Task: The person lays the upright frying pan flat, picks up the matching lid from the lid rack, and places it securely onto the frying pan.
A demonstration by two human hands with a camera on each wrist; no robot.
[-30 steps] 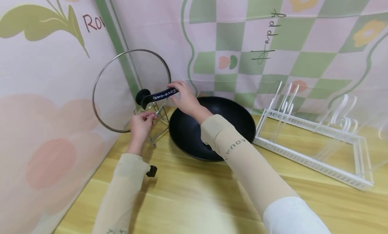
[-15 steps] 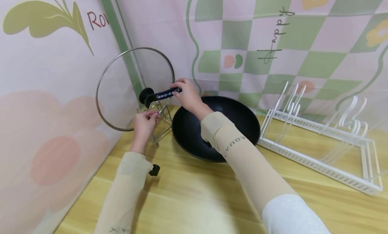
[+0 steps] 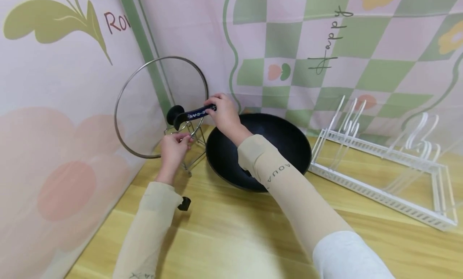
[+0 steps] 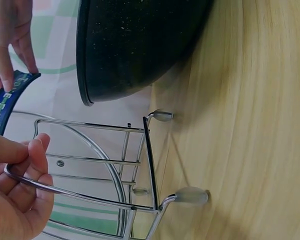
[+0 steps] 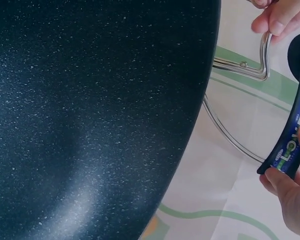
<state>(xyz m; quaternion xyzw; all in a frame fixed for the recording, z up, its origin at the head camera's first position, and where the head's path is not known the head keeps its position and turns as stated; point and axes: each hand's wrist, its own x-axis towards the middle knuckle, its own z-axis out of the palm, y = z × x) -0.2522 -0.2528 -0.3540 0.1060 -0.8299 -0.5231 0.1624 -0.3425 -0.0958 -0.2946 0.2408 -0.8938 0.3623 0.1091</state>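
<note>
A round glass lid (image 3: 144, 110) with a metal rim stands upright at the left of the head view, leaning in a chrome wire rack (image 4: 150, 165). Its curved black handle (image 3: 195, 113) carries a blue label with letters. The handle's free end is pinched between the thumb and fingers of my right hand (image 3: 224, 114). Lower down, my left hand (image 3: 173, 152) grips a front wire loop of the rack, its fingers curled round the wire in the left wrist view. Beside the rack, under my right forearm, sits a black wok (image 3: 278, 138) with a speckled inside.
On the right of the wooden table (image 3: 224, 234) stands a white rack (image 3: 376, 195) with upright hooks and dividers. Patterned cloth (image 3: 282, 42) covers the walls behind and at the left. A small black piece (image 3: 184, 204) shows by the left cuff.
The head view has shifted slightly, so everything appears a little further right than one second ago. Both hands keep their holds on the lid handle and the rack, with hardly any movement.
</note>
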